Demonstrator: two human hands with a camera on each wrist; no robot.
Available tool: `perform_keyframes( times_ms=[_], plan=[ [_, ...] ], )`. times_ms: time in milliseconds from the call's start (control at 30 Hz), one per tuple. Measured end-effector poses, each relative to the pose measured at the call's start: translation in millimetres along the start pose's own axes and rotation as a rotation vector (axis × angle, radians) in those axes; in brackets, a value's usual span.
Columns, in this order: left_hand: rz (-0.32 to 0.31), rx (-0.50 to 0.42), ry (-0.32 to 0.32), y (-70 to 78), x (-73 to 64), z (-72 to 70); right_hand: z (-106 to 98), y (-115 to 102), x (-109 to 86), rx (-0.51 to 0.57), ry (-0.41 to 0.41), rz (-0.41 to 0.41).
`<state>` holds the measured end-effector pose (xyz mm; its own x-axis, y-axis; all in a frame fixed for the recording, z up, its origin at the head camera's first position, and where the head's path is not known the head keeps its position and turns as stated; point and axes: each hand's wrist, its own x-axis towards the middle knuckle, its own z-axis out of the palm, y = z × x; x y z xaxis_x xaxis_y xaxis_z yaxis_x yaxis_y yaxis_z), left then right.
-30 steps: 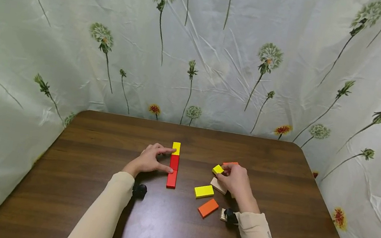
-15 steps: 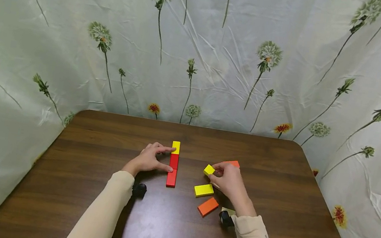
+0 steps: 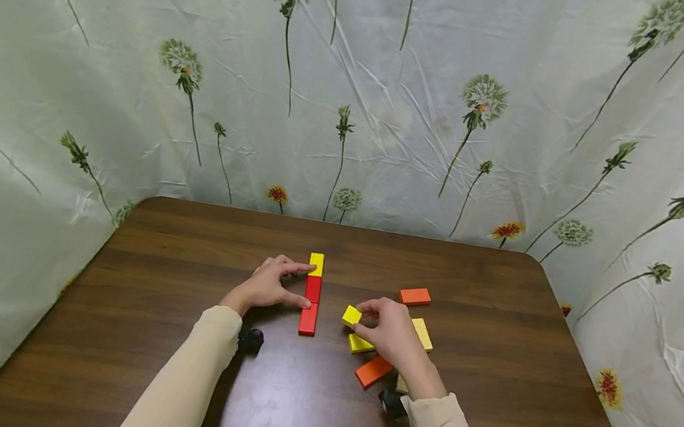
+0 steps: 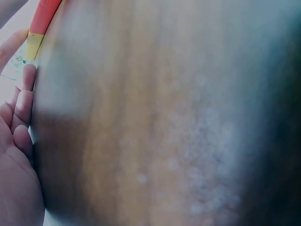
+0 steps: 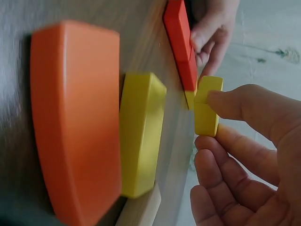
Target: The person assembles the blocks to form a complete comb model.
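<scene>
In the head view, a straight row of blocks lies left of the table's middle: a yellow block (image 3: 317, 260) at the far end, a red block (image 3: 313, 289), then another red block (image 3: 308, 321) nearest me. My left hand (image 3: 263, 287) rests on the row's left side, index fingertip at the yellow block and thumb tip where the reds meet. Between thumb and fingertips, my right hand (image 3: 393, 335) pinches a small yellow block (image 5: 205, 120), held right of the row. Under that hand lies a longer yellow block (image 3: 360, 344), partly covered.
An orange block (image 3: 373, 373) lies close to me, with another orange block (image 3: 414, 297) farther back. A pale wooden block (image 3: 422, 334) shows beside the right hand; another pale block (image 3: 401, 385) is mostly hidden by the wrist. A patterned curtain (image 3: 402, 89) hangs behind the table (image 3: 157, 363).
My right hand has moved left and slightly nearer me with the small yellow block, uncovering the far orange block and a pale one. My left hand has stayed at the row.
</scene>
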<state>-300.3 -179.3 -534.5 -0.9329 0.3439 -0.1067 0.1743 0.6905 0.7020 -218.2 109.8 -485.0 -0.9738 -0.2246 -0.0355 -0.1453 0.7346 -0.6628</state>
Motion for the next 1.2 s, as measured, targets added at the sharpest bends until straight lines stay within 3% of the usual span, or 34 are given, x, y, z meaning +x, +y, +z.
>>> perform_keyframes(
  times_ms=[367,800,1200],
  plan=[
    [0.002,0.004,0.003,3.0,-2.1,-0.2,22,-13,-9.0,-0.021,-0.037,-0.156],
    [0.0,0.01,-0.001,1.5,-1.5,-0.8,45,-26,-11.1,-0.06,-0.096,-0.255],
    [-0.008,-0.009,-0.002,4.7,-2.7,-2.1,59,-32,-9.0,-0.079,-0.085,-0.237]
  ],
)
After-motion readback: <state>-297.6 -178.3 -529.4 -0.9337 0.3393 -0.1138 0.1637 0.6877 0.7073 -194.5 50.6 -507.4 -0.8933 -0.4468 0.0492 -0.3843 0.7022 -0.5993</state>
